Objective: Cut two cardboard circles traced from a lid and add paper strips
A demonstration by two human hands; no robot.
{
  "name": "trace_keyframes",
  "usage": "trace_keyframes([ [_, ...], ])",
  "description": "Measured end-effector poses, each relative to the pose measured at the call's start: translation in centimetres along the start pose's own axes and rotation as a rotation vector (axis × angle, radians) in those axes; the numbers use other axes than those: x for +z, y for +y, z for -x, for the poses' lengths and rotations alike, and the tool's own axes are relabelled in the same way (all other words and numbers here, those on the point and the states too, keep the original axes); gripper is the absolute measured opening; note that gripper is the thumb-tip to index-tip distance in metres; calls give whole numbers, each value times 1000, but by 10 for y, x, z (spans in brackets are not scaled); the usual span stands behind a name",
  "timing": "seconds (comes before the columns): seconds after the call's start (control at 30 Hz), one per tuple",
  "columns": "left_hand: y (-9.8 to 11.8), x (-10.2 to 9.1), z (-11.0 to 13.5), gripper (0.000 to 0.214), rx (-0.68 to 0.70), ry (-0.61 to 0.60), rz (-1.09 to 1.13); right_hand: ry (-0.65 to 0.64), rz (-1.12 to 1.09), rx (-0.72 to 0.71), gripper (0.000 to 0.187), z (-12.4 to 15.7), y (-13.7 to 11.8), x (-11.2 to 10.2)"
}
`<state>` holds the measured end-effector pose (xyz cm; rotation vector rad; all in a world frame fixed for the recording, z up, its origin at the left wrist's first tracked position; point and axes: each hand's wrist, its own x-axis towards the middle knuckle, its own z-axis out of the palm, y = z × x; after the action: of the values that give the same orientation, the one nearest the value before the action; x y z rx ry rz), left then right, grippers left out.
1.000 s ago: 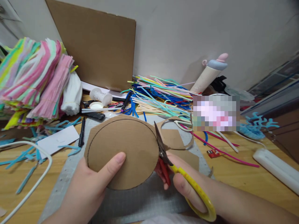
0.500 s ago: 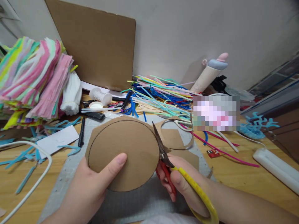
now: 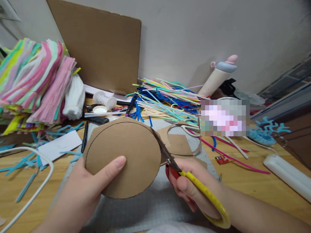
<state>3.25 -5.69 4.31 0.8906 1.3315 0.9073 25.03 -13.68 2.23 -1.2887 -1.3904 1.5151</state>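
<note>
My left hand grips a piece of brown cardboard by its left side, thumb flat on top and the other fingers hidden underneath. A dark drawn circle runs along the cardboard; its lower and right edge is cut round, while a margin lies outside the line at the upper left. Through the handles of a pair of scissors, one yellow and one red, my right hand is closed. The dark blades lie at the cardboard's right edge, their tips on the drawn line at the upper right.
Beneath is a grey cutting mat with a ring-shaped cardboard offcut. Bundles of coloured pipe cleaners stand left; loose ones lie behind. A cardboard sheet leans on the wall. A white power strip sits right.
The cardboard has shifted a little to the left with my left hand. The scissor blades have moved left and up along the drawn line, and they look more nearly closed.
</note>
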Motion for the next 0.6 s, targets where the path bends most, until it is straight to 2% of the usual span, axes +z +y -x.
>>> trace_keyframes([
  [0.13,1,0,-1,86,23,-8,-8,-14,-60,50,60,1,0,-1],
  [0.3,0,1,1,87,29,-20,-55,-45,-109,37,65,0,-1,0],
  [0.6,-4,4,1,77,99,-25,-117,-26,-164,49,71,-5,1,4],
])
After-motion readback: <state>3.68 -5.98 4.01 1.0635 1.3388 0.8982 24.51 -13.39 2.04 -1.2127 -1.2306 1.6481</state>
